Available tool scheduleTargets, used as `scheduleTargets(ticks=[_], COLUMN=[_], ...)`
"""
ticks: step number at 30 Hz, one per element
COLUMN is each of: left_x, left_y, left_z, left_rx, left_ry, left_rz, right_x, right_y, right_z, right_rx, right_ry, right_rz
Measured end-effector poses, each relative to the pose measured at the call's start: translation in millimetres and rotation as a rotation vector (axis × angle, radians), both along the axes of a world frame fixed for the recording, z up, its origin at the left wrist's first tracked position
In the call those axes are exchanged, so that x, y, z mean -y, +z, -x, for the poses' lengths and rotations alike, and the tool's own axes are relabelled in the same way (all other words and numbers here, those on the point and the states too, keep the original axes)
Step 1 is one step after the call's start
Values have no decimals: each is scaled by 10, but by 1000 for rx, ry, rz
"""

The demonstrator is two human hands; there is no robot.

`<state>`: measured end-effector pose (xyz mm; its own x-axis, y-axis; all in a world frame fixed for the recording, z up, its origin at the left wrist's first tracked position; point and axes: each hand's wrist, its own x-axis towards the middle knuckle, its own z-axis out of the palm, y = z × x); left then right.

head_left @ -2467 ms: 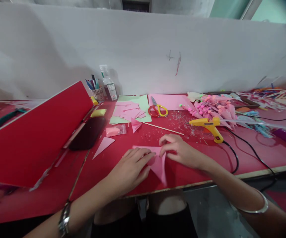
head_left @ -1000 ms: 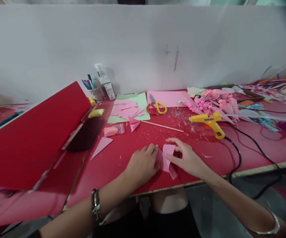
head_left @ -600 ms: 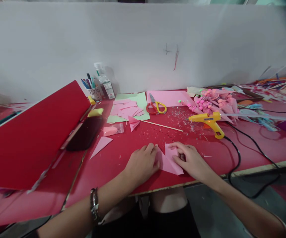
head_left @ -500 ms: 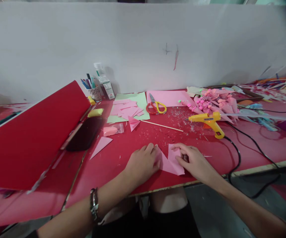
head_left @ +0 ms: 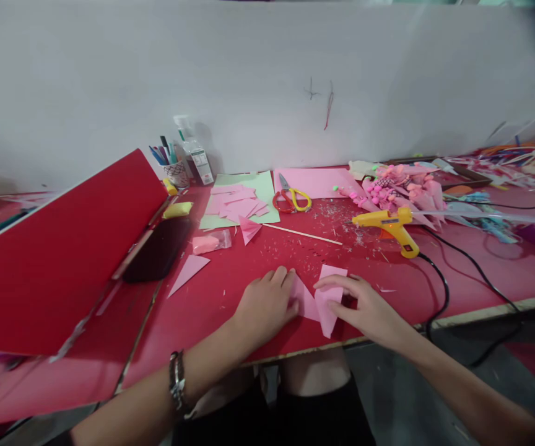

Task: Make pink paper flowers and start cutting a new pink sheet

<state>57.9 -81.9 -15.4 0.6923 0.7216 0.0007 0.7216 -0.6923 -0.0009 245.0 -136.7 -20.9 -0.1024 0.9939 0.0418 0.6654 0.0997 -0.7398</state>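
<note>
A pink sheet of paper (head_left: 330,303) lies at the front edge of the red table, partly folded, with its right part turned over. My left hand (head_left: 267,303) grips and presses its left end, fingers bent together, thumb on the lower side. On the right part of the sheet, my right hand (head_left: 367,306) has the paper between its thumb and fingers; some fingertips are hidden. A pink paper triangle (head_left: 189,272) lies to the left, and a folded pink paper piece (head_left: 249,230) sits farther back.
A yellow glue gun (head_left: 386,226) rests at right, its black cord running over the table edge. Behind are scissors (head_left: 291,197), a thin stick (head_left: 302,234), stacked pink papers (head_left: 237,204) and a pile of pink paper cones (head_left: 400,186). A phone (head_left: 158,248) and red board (head_left: 72,260) stand left.
My right hand has turned the right part of the pink paper farther over, so its top edge now points up and right. My left hand has stayed in place.
</note>
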Motion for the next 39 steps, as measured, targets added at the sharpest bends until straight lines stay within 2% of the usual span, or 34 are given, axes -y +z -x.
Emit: scheduleTargets(ticks=[3,11,19,24,28,32,34,36,39], left_x=[1,-9,1,-9,10,27,-32,-173,-544], left_y=[-4,-19,-18,3,157,330,355,343,311], left_z=[1,23,18,27,75,129,167,232,380], left_rx=[4,11,27,71,251,501,594,679,676], left_ry=[-6,-17,-18,-11,51,-26,-32,27,191], left_rz=[-2,12,21,29,-4,221,325,360,239], right_x=[27,179,351,318,145,-101,-211,-288,-316], right_y=[-37,22,-1,118,254,342,352,328,222], right_z=[-59,-134,-326,-333,-131,119,209,272,345], right_rx=[47,263,324,208,66,-18,-46,-59,40], right_ry=[-29,24,-17,-40,44,83,92,74,81], right_rz=[-9,-55,-39,-57,-157,-300,-349,-353,-264])
